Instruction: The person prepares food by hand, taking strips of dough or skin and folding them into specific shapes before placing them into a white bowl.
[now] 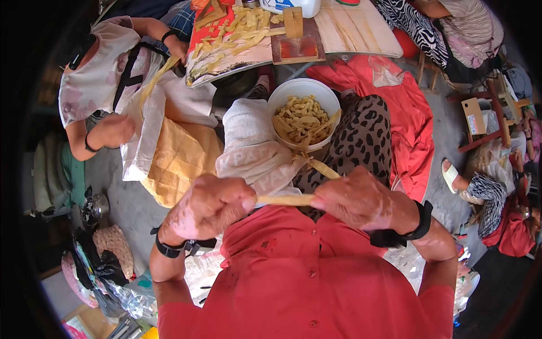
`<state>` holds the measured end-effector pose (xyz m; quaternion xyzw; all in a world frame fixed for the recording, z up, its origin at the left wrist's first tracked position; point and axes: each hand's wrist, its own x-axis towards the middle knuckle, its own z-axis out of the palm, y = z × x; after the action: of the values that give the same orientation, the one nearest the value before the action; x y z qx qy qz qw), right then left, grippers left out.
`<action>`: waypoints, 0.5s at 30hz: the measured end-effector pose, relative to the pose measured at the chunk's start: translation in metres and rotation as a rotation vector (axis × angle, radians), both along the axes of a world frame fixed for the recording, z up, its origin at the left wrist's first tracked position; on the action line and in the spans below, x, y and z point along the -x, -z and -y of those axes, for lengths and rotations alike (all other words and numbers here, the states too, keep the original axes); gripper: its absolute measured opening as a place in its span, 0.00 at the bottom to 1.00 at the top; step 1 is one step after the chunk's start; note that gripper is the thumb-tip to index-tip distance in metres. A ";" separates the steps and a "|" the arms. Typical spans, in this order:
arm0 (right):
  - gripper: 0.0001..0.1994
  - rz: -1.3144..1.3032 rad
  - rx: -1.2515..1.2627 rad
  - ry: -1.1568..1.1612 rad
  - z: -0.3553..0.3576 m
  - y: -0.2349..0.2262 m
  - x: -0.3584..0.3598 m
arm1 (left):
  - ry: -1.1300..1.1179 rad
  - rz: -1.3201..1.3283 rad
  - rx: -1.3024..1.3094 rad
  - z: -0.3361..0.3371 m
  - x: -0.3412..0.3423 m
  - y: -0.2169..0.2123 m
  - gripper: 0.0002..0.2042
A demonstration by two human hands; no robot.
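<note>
My left hand [210, 208] and my right hand [361, 199] are both closed, pinching a flat, pale yellow-brown strip [286, 200] stretched level between them in front of my red shirt. A loose end of similar strip shows above my right hand. Just beyond my hands a white bucket [272, 101] stands between my knees, holding many short yellowish pieces [302, 116]. Some longer strips hang over its near rim. A whitish towel [248, 133] covers my left knee.
Ahead, a low table [355, 28] carries more yellow strips [248, 25] and a wooden block tool [293, 34]. At left a co-worker's hand [179, 50] holds a long strip above an orange-lined sack [180, 155]. Red cloth [415, 130] lies at right, with other people seated beyond.
</note>
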<state>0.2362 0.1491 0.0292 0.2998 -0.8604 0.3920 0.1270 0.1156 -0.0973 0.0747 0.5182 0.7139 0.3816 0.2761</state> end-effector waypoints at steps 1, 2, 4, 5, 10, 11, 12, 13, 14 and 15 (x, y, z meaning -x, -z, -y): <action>0.07 -0.033 0.025 0.013 -0.002 0.004 0.012 | -0.137 -0.023 -0.013 -0.003 0.003 0.004 0.04; 0.06 -0.065 0.050 0.028 -0.006 0.009 0.024 | -0.209 -0.080 -0.061 -0.009 0.011 0.009 0.05; 0.06 -0.057 -0.055 0.061 -0.019 0.008 0.048 | -0.315 -0.080 0.008 -0.022 0.030 0.018 0.07; 0.05 -0.119 -0.064 0.051 -0.026 0.013 0.063 | -0.335 -0.051 0.026 -0.028 0.042 0.027 0.08; 0.09 -0.009 -0.035 0.124 -0.062 0.026 0.111 | -0.384 0.059 -0.028 -0.071 0.088 0.059 0.11; 0.10 -0.007 -0.018 0.138 -0.068 0.031 0.120 | -0.406 0.012 -0.038 -0.079 0.098 0.067 0.12; 0.10 0.012 0.004 0.178 -0.074 0.036 0.128 | -0.424 -0.035 -0.048 -0.089 0.107 0.075 0.13; 0.11 0.033 0.028 0.213 -0.079 0.039 0.136 | -0.416 0.032 -0.092 -0.097 0.117 0.078 0.13; 0.11 0.054 0.051 0.248 -0.084 0.043 0.145 | -0.432 0.034 -0.034 -0.104 0.125 0.078 0.12; 0.12 -0.027 0.078 0.246 -0.087 0.046 0.155 | -0.430 0.040 -0.064 -0.110 0.134 0.083 0.12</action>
<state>0.0816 0.2364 -0.0169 0.1920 -0.8729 0.4026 0.1975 -0.0186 0.0127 -0.0079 0.3551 0.7898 0.4643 0.1858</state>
